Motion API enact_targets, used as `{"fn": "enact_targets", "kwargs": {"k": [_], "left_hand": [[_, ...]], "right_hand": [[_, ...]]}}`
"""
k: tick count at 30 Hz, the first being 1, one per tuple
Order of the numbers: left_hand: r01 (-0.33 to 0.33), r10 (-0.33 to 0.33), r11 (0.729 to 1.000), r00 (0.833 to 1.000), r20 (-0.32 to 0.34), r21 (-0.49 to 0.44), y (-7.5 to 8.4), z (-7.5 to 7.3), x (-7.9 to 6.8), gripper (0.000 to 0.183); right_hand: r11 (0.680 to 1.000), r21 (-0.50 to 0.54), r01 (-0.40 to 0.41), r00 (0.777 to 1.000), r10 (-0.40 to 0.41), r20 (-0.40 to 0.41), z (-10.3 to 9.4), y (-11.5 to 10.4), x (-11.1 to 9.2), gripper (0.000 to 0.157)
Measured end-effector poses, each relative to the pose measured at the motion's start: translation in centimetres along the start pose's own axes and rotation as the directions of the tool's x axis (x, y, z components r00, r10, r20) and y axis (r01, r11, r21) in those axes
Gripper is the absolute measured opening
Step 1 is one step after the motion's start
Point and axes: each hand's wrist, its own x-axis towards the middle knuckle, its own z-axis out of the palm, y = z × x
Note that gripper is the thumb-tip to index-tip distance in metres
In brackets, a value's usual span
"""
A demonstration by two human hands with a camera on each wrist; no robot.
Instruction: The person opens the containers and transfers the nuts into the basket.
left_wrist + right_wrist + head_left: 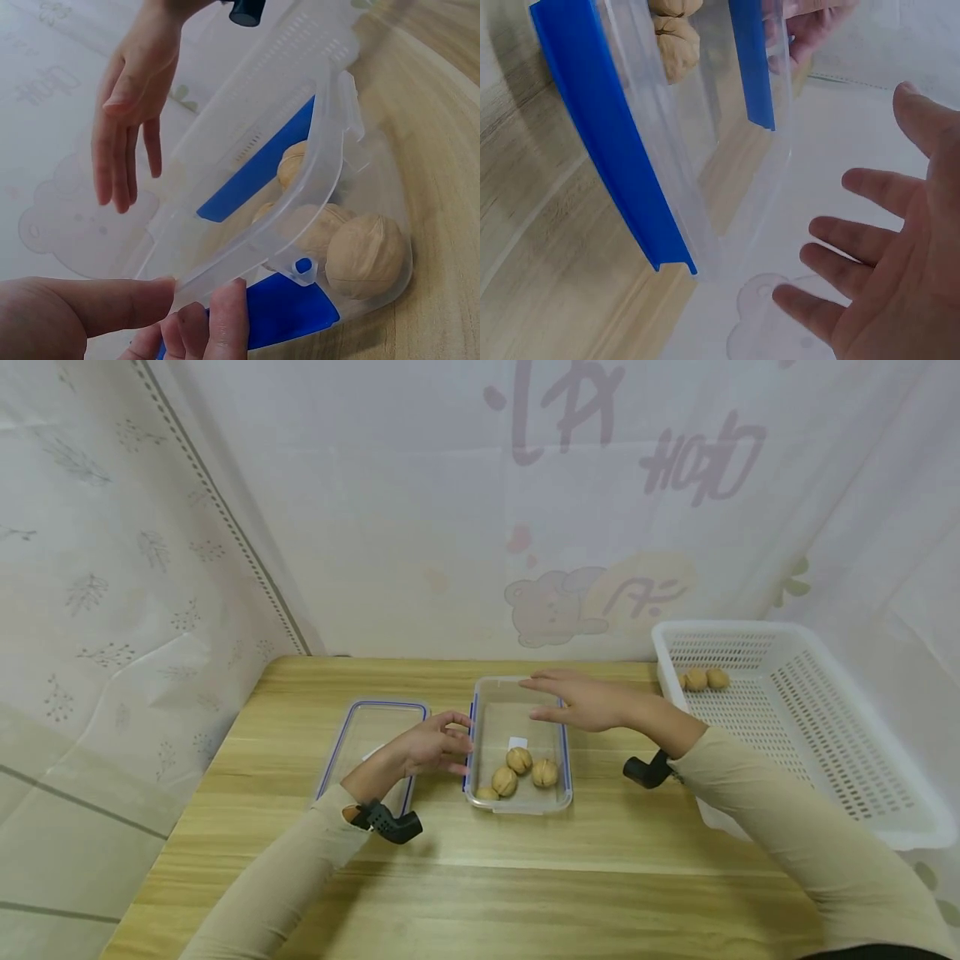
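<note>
A clear plastic food container (517, 693) with blue side clips stands on the table, several walnuts (519, 760) gathered at its near end. My left hand (438, 745) is at the container's left side. In the left wrist view its thumb (135, 304) and curled fingers (229, 322) pinch at the rim beside the blue clip (292, 307). My right hand (585, 700) hovers over the container's far right corner, holding nothing. Its fingers are spread apart in the right wrist view, away from the container wall (682, 195).
Left of the container lies a clear lid (386, 727) with a blue seal, partly under my left arm. A white perforated basket (757, 710) stands at the right, with a few walnuts (696, 679) in its far left corner. A patterned curtain (420, 527) hangs behind the wooden table (495, 902).
</note>
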Motion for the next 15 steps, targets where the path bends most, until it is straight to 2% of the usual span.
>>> {"fn": "enact_targets", "kwargs": {"k": [6, 10, 15], "left_hand": [[0.006, -0.006, 1.000, 1.000, 0.006, -0.008, 0.1, 0.0, 0.0, 0.045], [0.010, -0.010, 1.000, 1.000, 0.011, -0.011, 0.1, 0.0, 0.0, 0.044], [0.009, -0.008, 1.000, 1.000, 0.010, -0.009, 0.1, 0.0, 0.0, 0.044]], "right_hand": [[0.996, 0.064, 0.069, 0.997, -0.070, 0.022, -0.1, 0.2, 1.8, 0.055], [0.986, 0.150, 0.074, 0.992, -0.089, 0.094, -0.2, 0.2, 2.8, 0.054], [0.958, 0.268, 0.101, 0.964, -0.161, 0.210, -0.6, -0.1, 4.1, 0.054]]}}
